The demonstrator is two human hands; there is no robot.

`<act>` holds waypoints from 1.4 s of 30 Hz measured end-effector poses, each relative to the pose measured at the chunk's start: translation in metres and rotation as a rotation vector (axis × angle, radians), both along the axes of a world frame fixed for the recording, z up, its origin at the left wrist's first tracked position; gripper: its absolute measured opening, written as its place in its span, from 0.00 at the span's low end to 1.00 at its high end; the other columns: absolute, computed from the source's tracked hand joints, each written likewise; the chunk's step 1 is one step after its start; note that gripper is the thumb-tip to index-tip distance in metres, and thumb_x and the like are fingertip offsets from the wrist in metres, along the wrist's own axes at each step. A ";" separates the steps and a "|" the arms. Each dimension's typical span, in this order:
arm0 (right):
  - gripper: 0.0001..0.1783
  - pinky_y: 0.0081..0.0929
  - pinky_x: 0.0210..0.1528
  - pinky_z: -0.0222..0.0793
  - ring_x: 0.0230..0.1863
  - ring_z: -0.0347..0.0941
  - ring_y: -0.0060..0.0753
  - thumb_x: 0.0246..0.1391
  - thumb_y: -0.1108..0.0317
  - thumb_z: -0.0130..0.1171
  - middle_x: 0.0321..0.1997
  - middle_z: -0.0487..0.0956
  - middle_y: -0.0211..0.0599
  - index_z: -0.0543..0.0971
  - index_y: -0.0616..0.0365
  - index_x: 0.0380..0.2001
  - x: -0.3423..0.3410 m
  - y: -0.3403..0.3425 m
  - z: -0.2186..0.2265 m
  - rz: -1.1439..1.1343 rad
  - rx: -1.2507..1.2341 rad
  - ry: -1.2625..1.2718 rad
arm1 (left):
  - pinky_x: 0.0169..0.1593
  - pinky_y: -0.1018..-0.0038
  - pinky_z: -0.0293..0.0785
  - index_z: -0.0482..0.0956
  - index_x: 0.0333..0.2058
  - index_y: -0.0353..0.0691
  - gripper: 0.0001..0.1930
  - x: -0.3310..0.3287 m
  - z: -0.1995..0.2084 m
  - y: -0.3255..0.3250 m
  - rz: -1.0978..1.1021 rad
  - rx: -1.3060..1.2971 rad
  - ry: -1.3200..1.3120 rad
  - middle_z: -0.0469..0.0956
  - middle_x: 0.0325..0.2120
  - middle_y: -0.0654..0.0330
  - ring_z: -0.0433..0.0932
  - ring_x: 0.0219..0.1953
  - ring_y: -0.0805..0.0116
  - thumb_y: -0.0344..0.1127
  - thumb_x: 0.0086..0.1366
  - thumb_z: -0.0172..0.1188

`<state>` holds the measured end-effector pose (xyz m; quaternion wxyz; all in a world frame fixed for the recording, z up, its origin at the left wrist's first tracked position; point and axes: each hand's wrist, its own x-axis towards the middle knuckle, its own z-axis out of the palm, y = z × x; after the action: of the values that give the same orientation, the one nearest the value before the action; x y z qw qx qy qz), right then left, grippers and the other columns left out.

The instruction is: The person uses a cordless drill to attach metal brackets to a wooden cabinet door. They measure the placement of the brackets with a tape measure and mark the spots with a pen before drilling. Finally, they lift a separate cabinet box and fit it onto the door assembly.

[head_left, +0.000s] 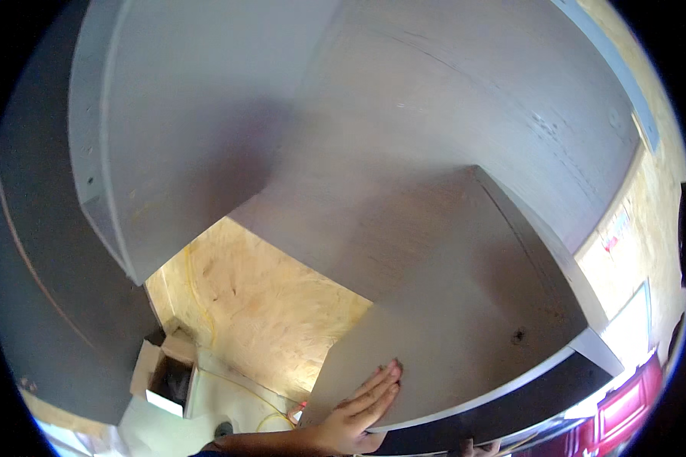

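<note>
A large grey box-like cabinet (434, 84) made of flat panels fills most of the view. My left hand (358, 411) reaches in from the lower edge and lies flat on its near grey panel (442, 350), fingers stretched out and close together. Nothing shows in its grip. This panel has a light edge strip and a small dark hole or knot to the right of the hand. A few fingers, apparently of my right hand (479, 448), show at the bottom edge below the panel's dark outer side. What they touch is hidden.
Through the gap between panels, a yellowish patchy surface (259, 297) shows. An open cardboard box (168, 377) with something dark inside stands on the pale floor at lower left, near a yellow cable (263, 400). A dark panel (46, 251) rises at left; a red object (625, 404) lies lower right.
</note>
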<state>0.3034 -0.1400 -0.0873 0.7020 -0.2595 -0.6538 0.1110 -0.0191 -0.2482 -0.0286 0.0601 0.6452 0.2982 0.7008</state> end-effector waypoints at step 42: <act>0.30 0.32 0.53 0.71 0.49 0.79 0.58 0.31 0.84 0.53 0.48 0.77 0.65 0.75 0.74 0.47 -0.041 -0.029 0.046 0.047 -0.085 -0.160 | 0.37 0.72 0.74 0.77 0.32 0.30 0.10 0.021 -0.049 -0.008 0.456 -0.137 -0.243 0.80 0.29 0.57 0.76 0.31 0.71 0.25 0.48 0.64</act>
<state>0.2622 -0.1688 -0.0411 0.6330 -0.2815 -0.7086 0.1340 0.0021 -0.2564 -0.0775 -0.0205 0.4667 0.4734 0.7467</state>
